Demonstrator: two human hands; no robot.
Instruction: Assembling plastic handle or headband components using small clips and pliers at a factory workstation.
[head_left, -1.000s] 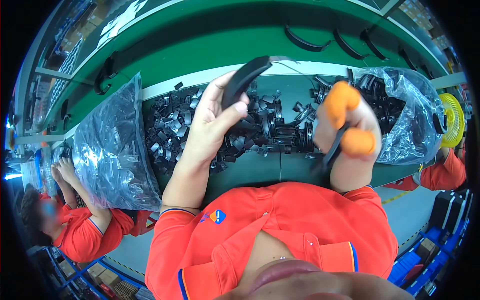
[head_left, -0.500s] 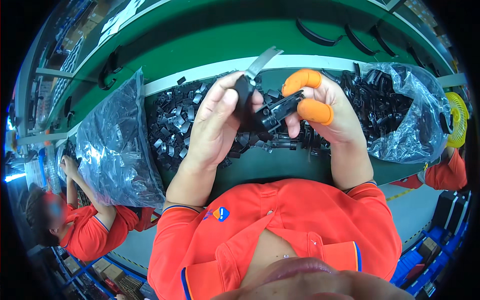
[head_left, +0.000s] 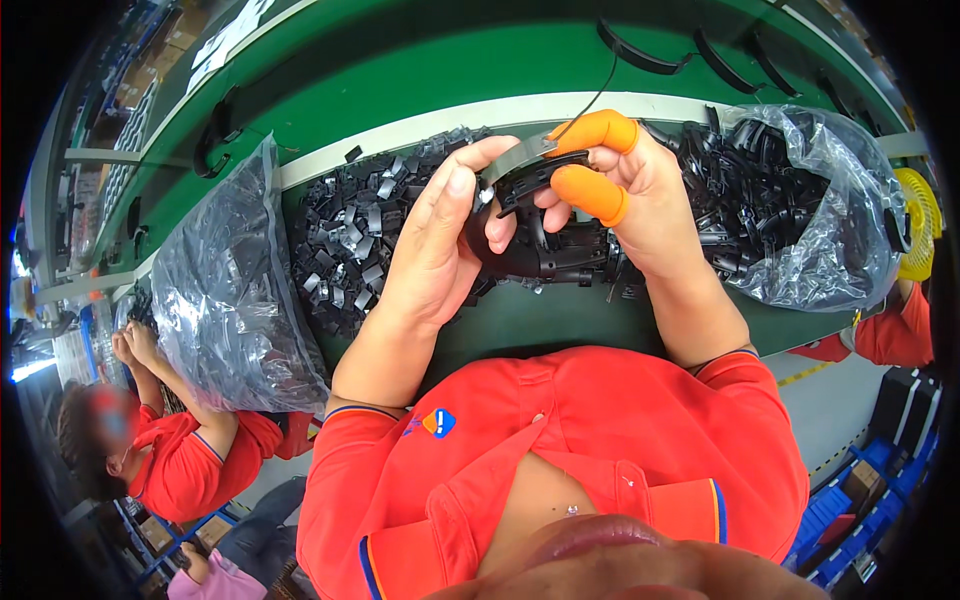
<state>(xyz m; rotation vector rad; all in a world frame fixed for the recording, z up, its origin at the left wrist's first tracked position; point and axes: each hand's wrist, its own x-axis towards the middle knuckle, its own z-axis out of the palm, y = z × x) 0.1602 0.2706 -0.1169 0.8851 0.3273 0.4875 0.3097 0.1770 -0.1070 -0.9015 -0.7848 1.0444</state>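
Observation:
My left hand (head_left: 432, 225) is closed around a black curved plastic part (head_left: 515, 255), its fingers wrapped over the left side. A shiny metal strip (head_left: 515, 157) bends along the far edge of that part. My right hand (head_left: 655, 200), with orange finger cots (head_left: 590, 195) on thumb and forefinger, pinches the strip's right end and a narrow black plastic piece (head_left: 540, 180) just below it. From that pinch a thin dark wire or strand rises toward the green belt. Its full run and exact attachment cannot be made out. The right fingertips partly hide the piece.
Small black clips (head_left: 350, 240) lie heaped on the left. Black curved parts (head_left: 760, 190) spill from a clear plastic bag (head_left: 850, 260) at right. Another filled bag (head_left: 225, 290) stands left. Beyond is a green belt (head_left: 430, 70) carrying black bands (head_left: 640, 52). Co-workers (head_left: 190, 450) sit nearby.
The metal strip, which stuck up and away, now lies curved along the black part. My right hand has moved left and closed in on its end. A pink sleeve appears at lower left.

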